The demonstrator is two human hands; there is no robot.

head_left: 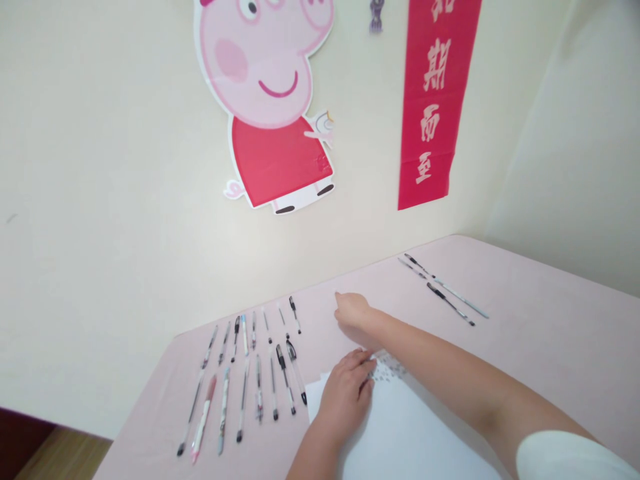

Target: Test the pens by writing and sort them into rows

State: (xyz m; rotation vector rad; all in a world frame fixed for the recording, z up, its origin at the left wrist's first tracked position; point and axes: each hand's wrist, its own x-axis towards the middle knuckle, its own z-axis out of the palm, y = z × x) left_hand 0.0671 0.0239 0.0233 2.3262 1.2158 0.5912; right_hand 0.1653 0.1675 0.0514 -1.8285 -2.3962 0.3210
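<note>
My left hand (346, 393) lies flat, fingers together and stretched out, on the left part of a white sheet of paper (400, 433) with small printed marks near its top edge. My right hand (351, 310) reaches forward past the paper onto the pink table (550, 347); its fingers are curled and what they hold, if anything, is hidden. A row of several pens (245, 380) lies side by side left of both hands, the nearest pen a short way from my right hand.
A few more pens (443, 288) lie at the far right of the table near the wall corner. A cartoon pig sticker (273, 100) and a red banner (433, 100) hang on the cream wall. The table's left edge drops to a wooden floor (60, 457).
</note>
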